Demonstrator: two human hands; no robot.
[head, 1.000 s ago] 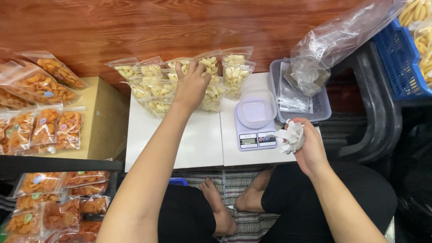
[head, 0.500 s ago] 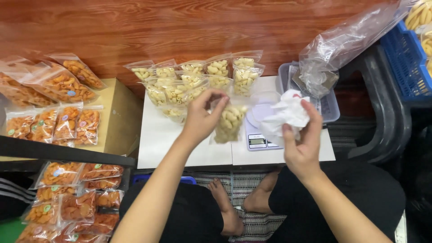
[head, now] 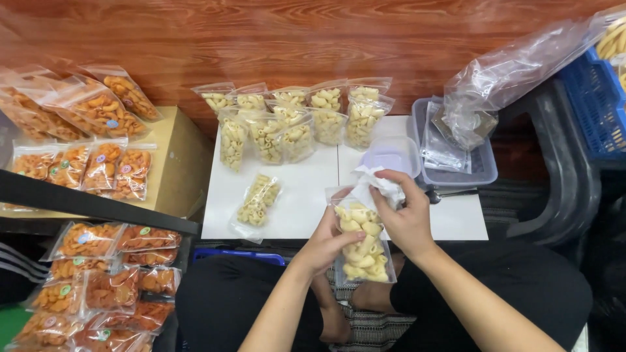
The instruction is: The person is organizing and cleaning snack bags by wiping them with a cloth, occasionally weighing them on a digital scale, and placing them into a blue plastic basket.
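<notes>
Seated at a low white table [head: 306, 195], you hold a clear bag of pale macaroni snacks [head: 360, 244] upright just in front of the table's near edge, above your lap. Your left hand [head: 326, 246] cups the bag's left side, thumb pressed across the front and fingers curled behind it. Your right hand [head: 404, 218] grips the bag's upper right edge, its fingers closed around a crumpled white tissue [head: 378, 184] held against the bag's mouth.

The bag looks light and soft: thin, slick film that will buckle, with brittle pieces inside that could crush under a hard squeeze. The safest hold is likely at the top strip above the filling, or cradled from below.

One filled bag [head: 257, 201] lies flat on the table to the left of the held bag. A row of filled bags [head: 297, 120] leans along the table's far edge. A translucent lidded tub [head: 391, 155] stands on the table just behind your right hand.
</notes>
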